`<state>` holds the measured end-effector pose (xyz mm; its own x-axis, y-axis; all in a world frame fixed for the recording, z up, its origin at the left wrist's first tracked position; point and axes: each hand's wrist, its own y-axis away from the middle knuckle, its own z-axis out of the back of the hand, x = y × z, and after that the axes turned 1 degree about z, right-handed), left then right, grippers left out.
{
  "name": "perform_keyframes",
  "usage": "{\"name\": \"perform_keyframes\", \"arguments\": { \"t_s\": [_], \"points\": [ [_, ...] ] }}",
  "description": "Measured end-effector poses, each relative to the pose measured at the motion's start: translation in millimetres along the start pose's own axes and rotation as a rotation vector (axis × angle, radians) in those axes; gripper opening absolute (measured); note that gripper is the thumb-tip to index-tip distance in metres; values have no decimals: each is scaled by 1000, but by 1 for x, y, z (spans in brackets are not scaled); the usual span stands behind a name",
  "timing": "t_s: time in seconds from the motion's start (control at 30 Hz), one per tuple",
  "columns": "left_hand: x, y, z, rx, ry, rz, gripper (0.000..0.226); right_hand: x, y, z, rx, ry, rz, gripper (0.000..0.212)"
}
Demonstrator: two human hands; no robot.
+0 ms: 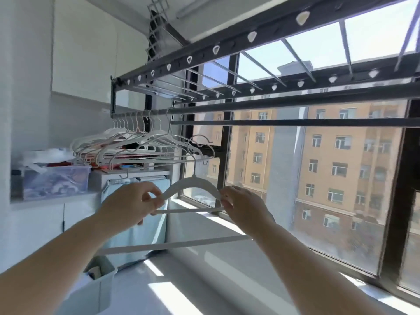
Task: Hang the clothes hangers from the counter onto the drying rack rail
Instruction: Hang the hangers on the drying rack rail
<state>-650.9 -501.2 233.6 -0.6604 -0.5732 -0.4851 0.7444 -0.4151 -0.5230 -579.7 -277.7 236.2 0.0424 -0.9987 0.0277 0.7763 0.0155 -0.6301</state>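
I hold a white clothes hanger (193,183) in mid-air by both shoulders. My left hand (131,204) pinches its left end and my right hand (244,208) grips its right end. Its metal hook points up, well below the dark drying rack rail (284,105). Several white hangers (136,142) hang bunched at the rail's left end. A second white bar (172,244), seemingly another hanger's lower bar, crosses below my wrists; which hand carries it is unclear.
The rack's upper frame (227,45) with white clips runs overhead. A big window (318,167) fills the right side. The white counter (204,280) lies below. A clear storage box (54,180) sits at the left, a grey bin (100,285) below it.
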Motion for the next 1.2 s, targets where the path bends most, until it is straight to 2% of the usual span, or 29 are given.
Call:
{"name": "perform_keyframes", "arguments": {
  "t_s": [0.23, 0.37, 0.53, 0.7, 0.9, 1.2],
  "points": [
    [38, -47, 9, -156, -7, 110, 17, 5, -96, -28, 47, 18, 141, 28],
    [56, -72, 18, -236, -37, 118, 23, 1, -134, -29, -14, 136, 202, 39],
    [72, -120, 32, -299, -126, 116, 13, -12, -175, -3, -125, 580, 175, 45],
    [84, -180, 40, -297, -158, 95, 12, -7, -209, 13, -156, 813, 98, 48],
    [95, -236, 31, -251, -84, 22, 14, 2, -236, 11, -226, 854, -96, 49],
    [105, -276, 10, -186, -102, -90, 16, 2, -237, 3, -274, 907, -143, 50]
  ]
}}
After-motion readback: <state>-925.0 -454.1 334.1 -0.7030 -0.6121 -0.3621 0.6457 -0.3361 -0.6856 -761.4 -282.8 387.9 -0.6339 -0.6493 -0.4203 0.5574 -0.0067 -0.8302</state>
